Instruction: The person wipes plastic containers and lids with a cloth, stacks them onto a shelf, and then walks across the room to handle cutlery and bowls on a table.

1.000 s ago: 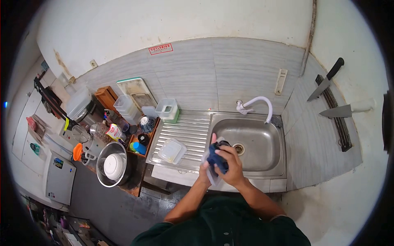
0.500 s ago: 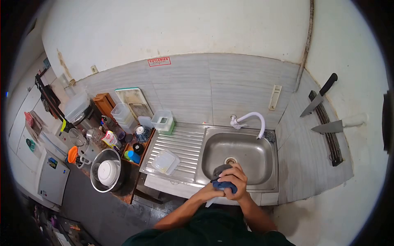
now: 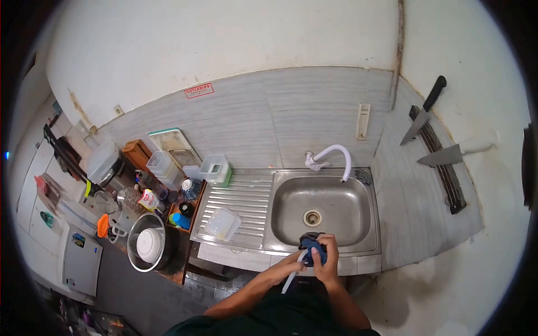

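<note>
Now that both hands have drawn in closer to the shirt (image 3: 269, 313), the sink drain (image 3: 312, 218) shows clear beyond the fingertips, where half a second ago they partly crowded it. The pale plastic piece (image 3: 288, 283), which showed more of its face a second earlier, has turned nearly edge-on and reads as a narrow strip; contact with the dark blue cloth (image 3: 311, 242) therefore seems to sit around its upper end, though the far side is hidden.

The piece rests between the two hands, its lower end sticking out below the left fingers. Its visible long axis runs on a slant: the lower end points back toward the body and a little left, the upper end away and right, vanishing under the cloth. The right hand (image 3: 326, 260) curls around the cloth, thumb pressed on it; the left hand (image 3: 288, 270) appears to grip the piece, some fingertips covered. Just beyond the right fingers lies the basin (image 3: 353, 207); well left of the left ones sits a translucent container (image 3: 223, 224).
</note>
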A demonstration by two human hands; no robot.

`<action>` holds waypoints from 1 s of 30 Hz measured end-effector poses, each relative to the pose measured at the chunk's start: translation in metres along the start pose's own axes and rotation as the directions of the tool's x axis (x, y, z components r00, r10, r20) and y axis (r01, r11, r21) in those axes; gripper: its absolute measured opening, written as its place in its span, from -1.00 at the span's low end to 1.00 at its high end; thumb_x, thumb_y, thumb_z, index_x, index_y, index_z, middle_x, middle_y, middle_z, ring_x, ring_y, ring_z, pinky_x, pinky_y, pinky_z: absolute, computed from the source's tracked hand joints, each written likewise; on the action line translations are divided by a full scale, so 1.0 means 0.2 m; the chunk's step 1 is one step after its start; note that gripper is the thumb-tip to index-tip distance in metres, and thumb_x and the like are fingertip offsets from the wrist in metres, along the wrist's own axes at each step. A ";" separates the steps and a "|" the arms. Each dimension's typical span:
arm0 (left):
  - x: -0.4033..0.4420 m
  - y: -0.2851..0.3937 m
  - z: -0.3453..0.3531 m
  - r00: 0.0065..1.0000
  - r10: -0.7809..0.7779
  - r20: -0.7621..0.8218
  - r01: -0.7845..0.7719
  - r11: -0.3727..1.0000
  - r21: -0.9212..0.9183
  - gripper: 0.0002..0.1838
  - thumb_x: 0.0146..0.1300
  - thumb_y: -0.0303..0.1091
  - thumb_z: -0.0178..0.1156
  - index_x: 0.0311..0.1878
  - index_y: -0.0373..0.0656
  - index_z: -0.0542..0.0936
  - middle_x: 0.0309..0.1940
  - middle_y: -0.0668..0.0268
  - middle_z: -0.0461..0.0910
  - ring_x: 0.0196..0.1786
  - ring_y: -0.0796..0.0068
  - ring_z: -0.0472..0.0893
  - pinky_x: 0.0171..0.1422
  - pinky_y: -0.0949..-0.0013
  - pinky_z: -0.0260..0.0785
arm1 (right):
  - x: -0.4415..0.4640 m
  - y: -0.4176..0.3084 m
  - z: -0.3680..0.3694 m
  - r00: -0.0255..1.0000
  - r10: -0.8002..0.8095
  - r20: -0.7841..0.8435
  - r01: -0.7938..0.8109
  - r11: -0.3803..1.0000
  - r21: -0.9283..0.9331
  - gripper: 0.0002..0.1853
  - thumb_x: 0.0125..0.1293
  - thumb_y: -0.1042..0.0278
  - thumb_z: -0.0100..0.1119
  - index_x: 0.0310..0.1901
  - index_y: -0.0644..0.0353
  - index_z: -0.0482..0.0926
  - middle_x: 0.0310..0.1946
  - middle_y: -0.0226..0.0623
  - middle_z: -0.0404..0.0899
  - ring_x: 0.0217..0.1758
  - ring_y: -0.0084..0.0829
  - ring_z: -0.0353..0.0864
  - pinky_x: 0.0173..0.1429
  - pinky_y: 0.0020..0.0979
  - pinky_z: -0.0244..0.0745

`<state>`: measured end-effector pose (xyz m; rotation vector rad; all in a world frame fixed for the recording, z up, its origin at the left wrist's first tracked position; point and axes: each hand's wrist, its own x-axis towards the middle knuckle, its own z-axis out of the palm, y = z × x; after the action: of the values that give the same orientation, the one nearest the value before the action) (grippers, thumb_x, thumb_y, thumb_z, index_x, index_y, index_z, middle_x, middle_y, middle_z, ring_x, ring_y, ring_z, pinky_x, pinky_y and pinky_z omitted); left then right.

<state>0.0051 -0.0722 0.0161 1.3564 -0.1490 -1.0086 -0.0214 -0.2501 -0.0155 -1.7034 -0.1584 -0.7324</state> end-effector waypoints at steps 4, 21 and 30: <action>0.02 0.05 0.00 0.999 -0.002 0.042 -0.010 0.965 0.262 -0.19 0.17 -0.14 0.31 0.47 -0.34 0.43 0.16 0.14 0.56 0.21 0.29 0.54 0.33 0.29 0.37 | -0.04 -0.09 -0.01 0.997 -0.059 -0.042 0.062 0.996 0.057 -0.79 0.32 0.48 0.24 -0.09 0.28 0.45 -0.08 -0.04 0.52 -0.09 -0.18 0.54 0.12 -0.24 0.47; -0.47 -0.05 -0.14 0.899 0.438 -0.017 -0.422 0.876 0.233 -0.10 0.12 -0.18 0.34 0.51 -0.44 0.33 0.30 0.02 0.48 0.38 0.23 0.44 0.49 0.22 0.29 | -0.07 -0.48 0.33 0.974 -0.116 0.195 0.143 0.981 -0.131 -0.83 0.47 0.39 0.19 -0.05 0.32 0.52 -0.05 0.02 0.49 -0.03 0.04 0.53 0.14 -0.11 0.45; -0.82 -0.36 -0.26 0.950 0.267 -0.161 -0.304 0.909 -0.286 -0.41 0.16 -0.27 0.29 0.27 -0.32 0.55 0.10 0.21 0.58 0.20 0.38 0.52 0.30 0.33 0.35 | -0.22 -0.71 0.61 0.787 -0.446 0.426 0.392 0.895 0.212 -0.80 0.32 0.45 0.28 -0.07 0.27 0.54 -0.08 -0.05 0.54 -0.06 -0.01 0.49 0.15 -0.02 0.42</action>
<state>-0.0971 0.0853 0.0134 1.0669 -0.0934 -0.6690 -0.0774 -0.0854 0.0686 -1.7257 -0.9305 -0.6026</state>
